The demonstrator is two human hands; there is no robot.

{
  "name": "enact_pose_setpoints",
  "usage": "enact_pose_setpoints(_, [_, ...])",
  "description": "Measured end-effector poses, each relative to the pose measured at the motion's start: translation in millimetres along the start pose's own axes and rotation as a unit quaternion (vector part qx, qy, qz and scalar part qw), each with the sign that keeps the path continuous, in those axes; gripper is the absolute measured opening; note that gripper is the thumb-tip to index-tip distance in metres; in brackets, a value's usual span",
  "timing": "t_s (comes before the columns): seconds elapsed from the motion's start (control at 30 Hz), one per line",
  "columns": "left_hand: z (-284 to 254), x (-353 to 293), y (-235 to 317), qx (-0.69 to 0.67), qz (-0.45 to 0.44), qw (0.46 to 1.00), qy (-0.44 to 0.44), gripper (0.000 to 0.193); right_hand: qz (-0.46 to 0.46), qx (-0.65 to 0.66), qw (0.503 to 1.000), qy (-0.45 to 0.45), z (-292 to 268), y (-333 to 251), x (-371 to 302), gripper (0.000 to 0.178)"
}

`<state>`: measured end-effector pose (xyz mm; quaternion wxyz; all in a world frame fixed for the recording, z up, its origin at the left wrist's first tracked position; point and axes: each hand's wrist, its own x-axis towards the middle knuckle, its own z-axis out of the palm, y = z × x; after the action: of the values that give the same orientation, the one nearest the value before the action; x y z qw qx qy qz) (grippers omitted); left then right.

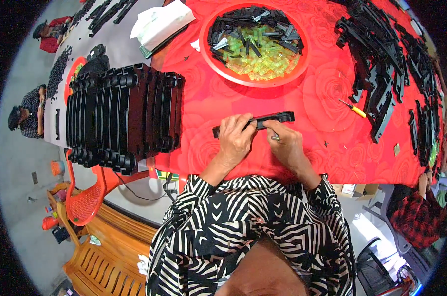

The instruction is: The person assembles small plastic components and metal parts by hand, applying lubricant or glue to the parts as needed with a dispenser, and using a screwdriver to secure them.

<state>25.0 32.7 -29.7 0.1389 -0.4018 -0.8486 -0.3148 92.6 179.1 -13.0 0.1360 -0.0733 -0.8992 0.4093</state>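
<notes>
A long, narrow black plastic part with a rounded end lies crosswise in front of me, just above the red tablecloth. My left hand is closed over its left half, fingers wrapped across it from above. At its middle, my right hand is closed with the fingertips pressed against the part. Something small and pale shows between the right fingers; what it is I cannot make out. Beyond both hands stands a round red basin of yellow-green translucent pieces and small black pieces.
A tall stack of black plastic parts stands to my left. On the right lie a yellow-handled screwdriver and heaps of long black parts. A tissue pack sits far left. A red plastic chair and wooden bench are below left.
</notes>
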Motion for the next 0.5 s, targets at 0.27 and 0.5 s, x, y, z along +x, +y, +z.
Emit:
enact_pose_setpoints(0.27, [2, 1, 0, 0.003, 0.010, 1.000, 0.010, 0.020, 0.040, -0.015, 0.998, -0.040, -7, 0, 3, 0.020])
enact_pose_setpoints(0.5, [0, 3, 0, -0.028, 0.011, 1.000, 0.008, 0.018, 0.062, 0.131, 0.989, -0.039, -2, 6, 0, 0.023])
